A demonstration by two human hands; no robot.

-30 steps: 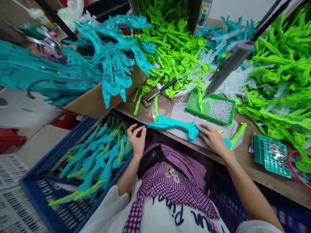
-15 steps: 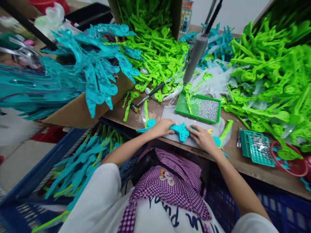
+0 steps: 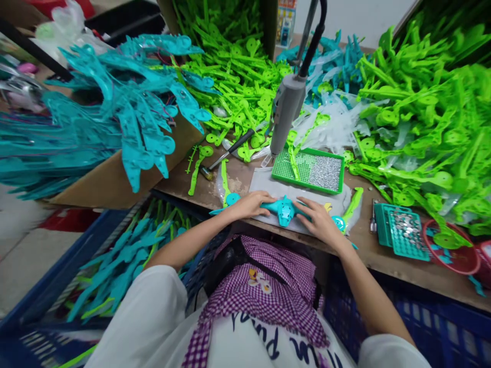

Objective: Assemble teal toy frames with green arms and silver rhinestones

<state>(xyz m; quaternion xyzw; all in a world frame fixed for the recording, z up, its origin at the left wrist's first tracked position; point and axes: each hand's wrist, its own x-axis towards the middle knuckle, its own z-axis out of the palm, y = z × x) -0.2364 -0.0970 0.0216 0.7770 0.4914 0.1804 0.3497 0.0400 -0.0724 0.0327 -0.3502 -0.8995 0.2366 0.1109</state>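
A long blue plastic piece (image 3: 286,210) lies across the grey cloth at the table's front edge, its wide middle showing between my hands. My left hand (image 3: 253,204) is closed round its left part, and my right hand (image 3: 315,217) grips the right part with thumb and fingers. Beyond each hand, a blue disc end with a green arm shows: the left green arm (image 3: 224,176) and the right green arm (image 3: 353,203). Just behind stands a green tray (image 3: 289,171) of small silvery parts. A grey hanging screwdriver (image 3: 287,110) points down at the tray's left side.
A hammer (image 3: 232,148) lies left of the tray. Blue pieces (image 3: 141,122) overhang a cardboard box at the left; green pieces (image 3: 433,117) are heaped at the right. Teal trays (image 3: 408,232) and a red bowl (image 3: 452,255) sit at the right. A blue crate (image 3: 57,271) stands below left.
The view has shifted slightly, so most things sit further left. The blue piece's middle now looks more level and faces up. Both hands remain on it.
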